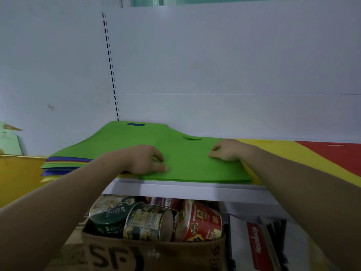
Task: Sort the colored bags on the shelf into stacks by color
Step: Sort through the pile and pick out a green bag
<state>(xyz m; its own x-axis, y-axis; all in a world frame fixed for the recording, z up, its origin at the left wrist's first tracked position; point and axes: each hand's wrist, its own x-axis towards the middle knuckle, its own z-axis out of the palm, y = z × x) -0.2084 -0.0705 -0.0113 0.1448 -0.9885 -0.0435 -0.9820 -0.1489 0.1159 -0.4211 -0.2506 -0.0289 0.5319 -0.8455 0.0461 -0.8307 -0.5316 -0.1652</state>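
Head view, listed near to far.

1. Cardboard box (pixel 156 251), below the hands and under the shelf. It holds instant noodle cups (pixel 199 222) tipped on their sides.
2. Shelf (pixel 195 189): its pale front lip runs just beneath both wrists.
3. Green bag (pixel 195 167), the item in hand. It lies flat on the shelf directly under both hands, near edge along the lip. The handle cut-out sits at the far edge, beyond and between the hands, so the mouth points away from the person.
4. Left hand (pixel 144 159), on the bag's left border. Right hand (pixel 226 151), toward its right side. Both forearms reach forward, palms down, fingers bent onto the fabric. Whether either hand pinches it cannot be told. Neither is nearer, so no reach looks needed, only a slide or squaring.
5. Mixed stack (pixel 66 163), left of the left hand: green on top, with blue and yellow edges below, still unsorted.
6. Yellow bag (pixel 273 153), right of the right hand and partly under the green one. Red bag (pixel 332 155), farther right.
7. Back panel (pixel 214 65), beyond everything.
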